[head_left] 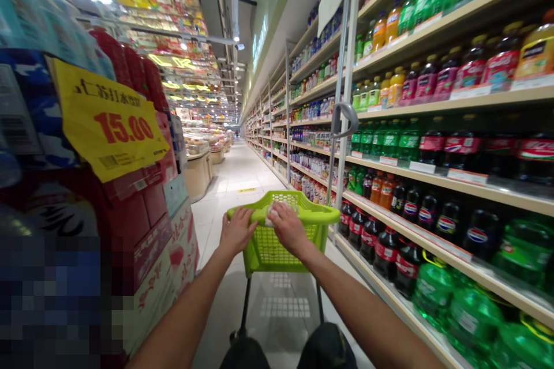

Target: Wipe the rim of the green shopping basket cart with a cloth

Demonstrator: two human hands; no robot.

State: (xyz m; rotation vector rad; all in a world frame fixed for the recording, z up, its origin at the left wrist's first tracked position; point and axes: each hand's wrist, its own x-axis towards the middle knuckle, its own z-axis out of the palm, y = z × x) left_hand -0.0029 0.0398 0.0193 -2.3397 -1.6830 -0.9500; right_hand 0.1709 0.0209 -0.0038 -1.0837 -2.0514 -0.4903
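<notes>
In front of me stands a lime-green plastic shopping cart (pixel 320 216) with a mesh basket and dark legs. My left hand (pixel 237 232) is closed over the left part of its near rim, fingers curled across the top. A crumpled white tissue (pixel 270 218) is pressed against the middle of the rim under my right hand (pixel 289 229), whose fingers are bent round it. Part of the tissue is hidden by those fingers. What the basket holds, if anything, cannot be made out.
Drink shelves (pixel 433 167) full of bottles line the right side, with a grey handle (pixel 345 120) on an upright post. Stacked cartons (pixel 147 242) with a yellow price sign (pixel 110 121) rise close on the left. A tiled aisle (pixel 236 170) runs ahead past display counters (pixel 197 176).
</notes>
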